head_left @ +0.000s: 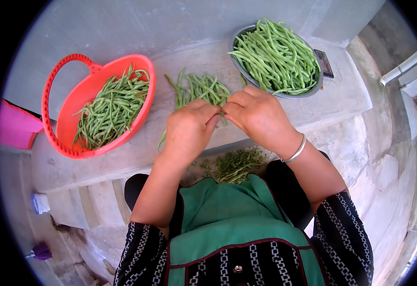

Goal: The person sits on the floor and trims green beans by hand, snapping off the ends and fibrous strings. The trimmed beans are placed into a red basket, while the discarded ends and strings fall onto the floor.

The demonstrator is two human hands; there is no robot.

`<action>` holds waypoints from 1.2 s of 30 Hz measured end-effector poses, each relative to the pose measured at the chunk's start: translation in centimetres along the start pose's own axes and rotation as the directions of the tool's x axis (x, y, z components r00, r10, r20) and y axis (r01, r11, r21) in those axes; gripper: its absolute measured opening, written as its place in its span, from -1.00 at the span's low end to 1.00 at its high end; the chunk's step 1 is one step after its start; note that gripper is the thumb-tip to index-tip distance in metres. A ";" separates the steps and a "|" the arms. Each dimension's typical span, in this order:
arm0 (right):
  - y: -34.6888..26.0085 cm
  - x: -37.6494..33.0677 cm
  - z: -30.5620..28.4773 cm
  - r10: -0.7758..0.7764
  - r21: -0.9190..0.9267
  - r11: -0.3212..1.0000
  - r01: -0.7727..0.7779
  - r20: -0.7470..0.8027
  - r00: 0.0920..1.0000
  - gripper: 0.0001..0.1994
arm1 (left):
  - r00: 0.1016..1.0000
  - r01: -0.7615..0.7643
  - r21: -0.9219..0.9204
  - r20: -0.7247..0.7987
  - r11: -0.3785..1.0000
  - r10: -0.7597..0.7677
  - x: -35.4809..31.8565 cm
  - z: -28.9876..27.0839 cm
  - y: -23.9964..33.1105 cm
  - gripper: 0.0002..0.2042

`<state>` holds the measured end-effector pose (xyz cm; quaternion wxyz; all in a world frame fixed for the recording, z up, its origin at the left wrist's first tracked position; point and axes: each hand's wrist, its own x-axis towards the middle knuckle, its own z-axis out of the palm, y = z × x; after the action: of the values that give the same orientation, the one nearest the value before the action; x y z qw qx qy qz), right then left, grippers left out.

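Note:
My left hand (189, 126) and my right hand (261, 114) meet above the front of the concrete ledge, thumbs and fingertips pinched together. A small part of a green bean (223, 113) shows between them; my fingers hide the rest. Just behind lies a loose pile of green beans (203, 89). To the left, a red plastic basket (64, 117) with a raised handle holds many thin beans (113, 107). At the far right, a metal bowl (320, 81) is heaped with long green beans (277, 59).
A dark phone (324, 63) lies beside the bowl on the concrete ledge (344, 90). Bean scraps (237, 164) are heaped below the ledge, between my knees. A pink box (17, 125) stands left of the basket. A grey wall (194, 24) rises behind.

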<state>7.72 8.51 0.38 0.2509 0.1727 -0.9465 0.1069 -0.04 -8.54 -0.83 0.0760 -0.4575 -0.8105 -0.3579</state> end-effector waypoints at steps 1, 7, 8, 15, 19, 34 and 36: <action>-0.1 0.0 0.1 0.001 0.002 1.000 -0.001 0.002 1.000 -0.85 | 0.999 -0.029 -0.001 -0.030 1.000 0.029 -0.1 0.0 -0.2 -0.85; -0.3 0.2 0.2 0.037 0.116 0.993 -0.021 -0.138 0.990 -0.88 | 0.996 0.032 -0.256 -0.070 0.966 -0.052 0.1 -0.6 -0.3 -0.88; -0.7 0.4 0.1 0.073 0.161 0.986 -0.039 -0.206 0.976 -0.89 | 0.991 0.114 -0.367 -0.029 0.923 -0.134 0.3 -0.8 -0.1 -0.88; -1.2 0.9 0.5 0.270 0.455 0.884 -0.104 -0.316 0.910 -0.94 | 0.953 0.167 -0.761 -0.040 0.626 -0.302 -0.1 0.3 -0.1 -0.91; -0.1 1.0 -0.7 0.373 0.673 0.703 -0.232 -0.071 0.925 -0.95 | 0.882 0.201 -0.886 -0.022 0.418 -0.470 0.3 -0.9 -1.6 -0.90; 0.6 0.8 1.6 0.361 0.764 0.239 -0.599 0.503 0.786 -0.76 | 0.737 -0.191 -0.937 -0.334 0.293 -0.587 0.7 -4.2 -4.5 -0.85; 0.9 0.7 2.1 0.386 0.768 0.229 -0.599 0.493 0.780 -0.79 | 0.735 -0.186 -0.939 -0.328 0.288 -0.594 0.7 -3.7 -4.2 -0.84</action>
<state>5.88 8.54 -1.09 -0.0251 -0.0207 -0.7585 0.6509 -4.53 -11.87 0.04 0.0124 -0.1437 -0.4215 -0.8953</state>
